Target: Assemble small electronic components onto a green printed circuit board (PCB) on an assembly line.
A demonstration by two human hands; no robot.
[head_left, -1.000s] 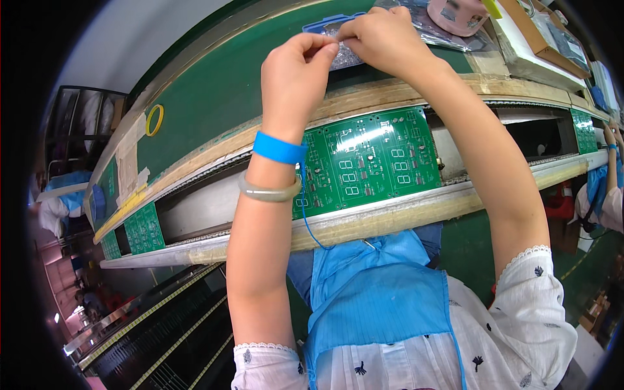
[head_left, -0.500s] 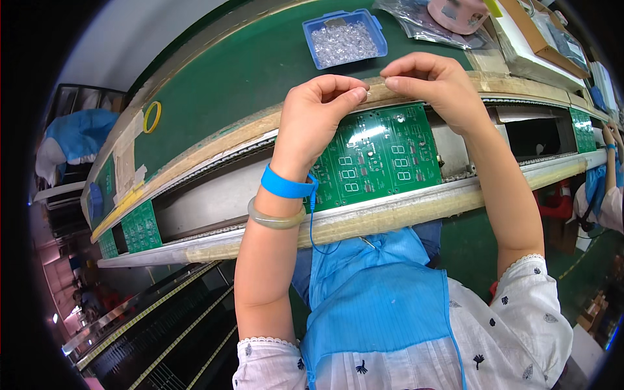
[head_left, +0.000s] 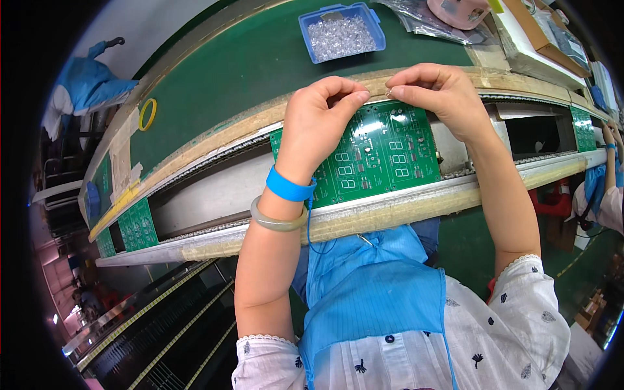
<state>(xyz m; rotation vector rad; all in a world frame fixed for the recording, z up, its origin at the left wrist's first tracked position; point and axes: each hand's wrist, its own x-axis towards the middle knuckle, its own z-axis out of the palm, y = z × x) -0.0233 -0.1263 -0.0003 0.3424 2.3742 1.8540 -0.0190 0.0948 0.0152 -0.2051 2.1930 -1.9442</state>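
Note:
A green circuit board (head_left: 380, 159) with white outlined digit shapes lies in the rail track in front of me. Over its far edge, my left hand (head_left: 322, 123) has thumb and forefinger pressed together; whatever is between them is too small to make out. My right hand (head_left: 445, 97) is a short gap to the right, its thumb and fingertips pinched on a tiny pale part (head_left: 389, 93). A blue plastic tray (head_left: 316, 54), heaped with small clear parts (head_left: 344, 36), stands beyond my hands on the green table.
More green boards (head_left: 138, 225) sit in the track at the left, and another board (head_left: 582, 129) at the far right. A yellow tape ring (head_left: 148, 115) lies on the table. Plastic bags, a pink container (head_left: 458, 12) and a cardboard box occupy the back right. Co-workers are at both sides.
My right hand has come down slightly and its fingers have closed on a tiny part. My left fingertips have moved little. A co-worker at the left has shifted, an arm now raised.

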